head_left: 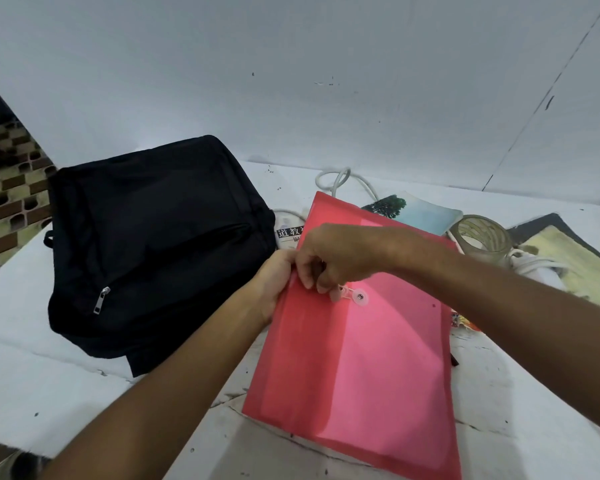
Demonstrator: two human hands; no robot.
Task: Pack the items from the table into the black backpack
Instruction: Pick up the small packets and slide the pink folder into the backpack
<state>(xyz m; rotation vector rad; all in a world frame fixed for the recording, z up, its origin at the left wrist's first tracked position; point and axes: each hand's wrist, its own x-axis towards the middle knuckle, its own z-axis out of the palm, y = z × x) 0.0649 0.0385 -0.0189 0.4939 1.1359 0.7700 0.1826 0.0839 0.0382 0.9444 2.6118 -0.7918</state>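
The black backpack (153, 237) lies zipped on the white table (32, 358) at the left. A red translucent document folder (361, 358) with a string-and-button clasp (361, 296) is held tilted above the table, right of the backpack. My left hand (274, 282) grips the folder's left edge near the flap. My right hand (333, 258) pinches the string at the clasp with curled fingers.
Behind the folder lie a book with Chinese characters (288, 233), a book with a tree on its cover (413, 211), a clear glass jar (482, 239) on its side, white cable (340, 181) and a yellow-and-black pad (568, 254). A wall rises close behind.
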